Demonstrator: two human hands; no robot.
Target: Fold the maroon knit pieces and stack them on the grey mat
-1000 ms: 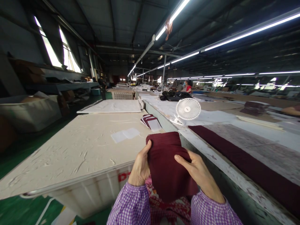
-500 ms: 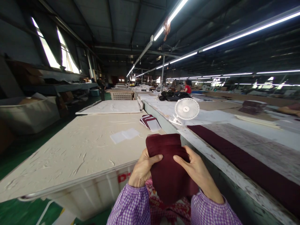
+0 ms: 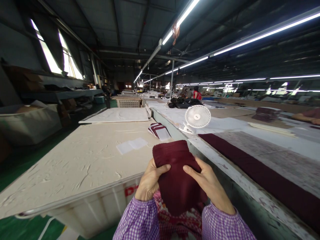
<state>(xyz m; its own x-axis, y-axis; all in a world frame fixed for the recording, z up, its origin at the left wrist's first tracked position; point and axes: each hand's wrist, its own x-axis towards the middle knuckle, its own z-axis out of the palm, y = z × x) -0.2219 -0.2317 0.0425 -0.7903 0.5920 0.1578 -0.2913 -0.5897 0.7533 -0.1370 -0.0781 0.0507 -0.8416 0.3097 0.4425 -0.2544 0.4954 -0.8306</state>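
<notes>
A folded piece of dark maroon fabric (image 3: 175, 173) is held upright in front of my chest, between two tables. My left hand (image 3: 150, 180) grips its left edge, thumb curled over the front. My right hand (image 3: 207, 183) clasps its right side, fingers pressed on the cloth. Both sleeves are purple checked.
A paper-covered table (image 3: 82, 160) lies to the left, with white patches (image 3: 131, 145) and a small stack of maroon-and-white pieces (image 3: 160, 130). On the long table to the right lie a strip of maroon cloth (image 3: 252, 166) and a white desk fan (image 3: 197, 117). A person in red (image 3: 197, 94) is far back.
My left thumb has curled over the fabric's front edge, where it earlier rested along the side. The fabric's top has bent forward a little. The view has drifted slightly.
</notes>
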